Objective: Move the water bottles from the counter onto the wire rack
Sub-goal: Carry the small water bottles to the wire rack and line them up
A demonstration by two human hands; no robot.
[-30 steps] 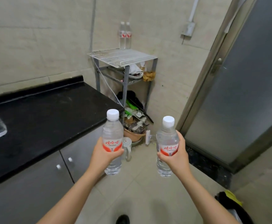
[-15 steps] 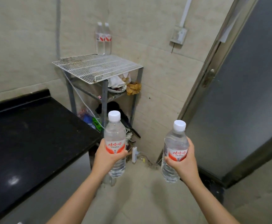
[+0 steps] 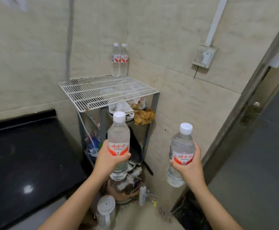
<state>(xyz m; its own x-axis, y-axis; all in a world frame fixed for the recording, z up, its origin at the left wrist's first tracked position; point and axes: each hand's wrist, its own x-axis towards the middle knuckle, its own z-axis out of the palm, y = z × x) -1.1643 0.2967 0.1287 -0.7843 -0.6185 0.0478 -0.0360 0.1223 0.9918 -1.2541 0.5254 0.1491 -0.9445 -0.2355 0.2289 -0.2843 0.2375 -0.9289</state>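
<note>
Water bottles (image 3: 118,135) gripped — left hand (image 3: 109,161), right hand (image 3: 189,168)

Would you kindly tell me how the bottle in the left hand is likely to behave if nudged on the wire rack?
The bottle looks full, so probably heavy for its size. Tall and narrow, it may tip on the rack, whose wires leave gaps. Smooth plastic could slip.

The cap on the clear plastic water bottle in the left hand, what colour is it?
White: a plain white screw cap, clearest in the head view.
</note>
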